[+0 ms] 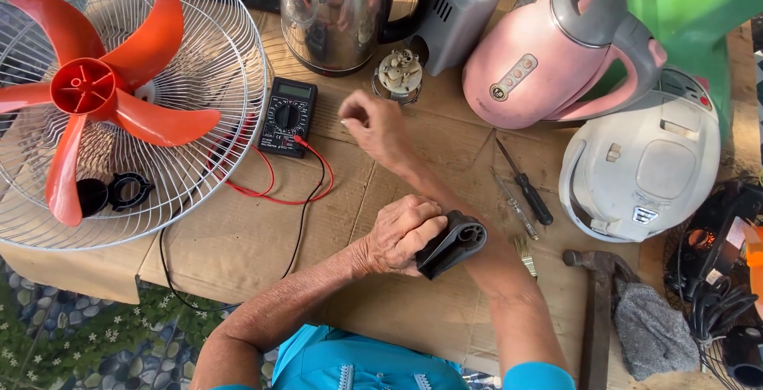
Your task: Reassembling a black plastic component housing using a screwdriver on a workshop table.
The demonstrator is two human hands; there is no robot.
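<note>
Surface: flattened brown cardboard sheet (238, 239) is covering the worktable.
Left hand (400, 235): is clamping a black plastic handle part (451, 243) near the front edge.
Right hand (375, 124): is hovering, fingers pinched together, just beside a black digital multimeter (288, 116).
Floor: pebble-patterned mat (79, 342) is lying below.

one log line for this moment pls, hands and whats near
left hand: grips black plastic part | right hand: reaches toward multimeter, empty | nearby: screwdrivers, hammer, orange fan
</note>
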